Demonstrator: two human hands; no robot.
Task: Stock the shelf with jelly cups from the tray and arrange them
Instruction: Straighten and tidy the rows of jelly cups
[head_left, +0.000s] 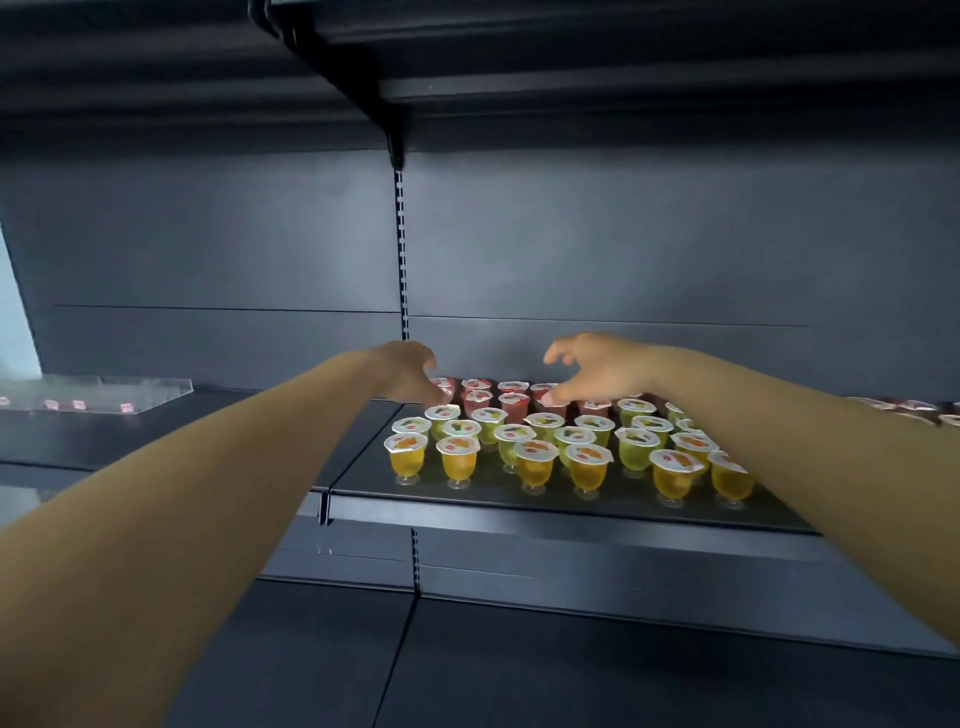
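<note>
You had both bare arms stretched out over the dark grey metal shelf (519, 506), reaching toward the back rows of small clear plastic jelly cups with white foil lids (535, 457). The cups stood upright on the shelf in loose rows: orange-yellow ones (406, 457) along the front edge, pale green ones (634, 449) behind them, and red ones (514, 402) furthest back, close to the grey rear panel (623, 249).

Your left hand (410, 376) hung over the rear left corner of the group, fingers curled downward, fingertips right at the lids of the red cups there; whether they actually gripped a cup could not be told. Your right hand (587, 371) hovered just above the red rows, fingers spread and loosely bent like a claw, with nothing visibly in its grasp.

Off to the left, on the adjoining shelf section, lay a clear flat plastic tray (104, 395) with a few small red-labelled items showing through it, well apart from the cups.
</note>
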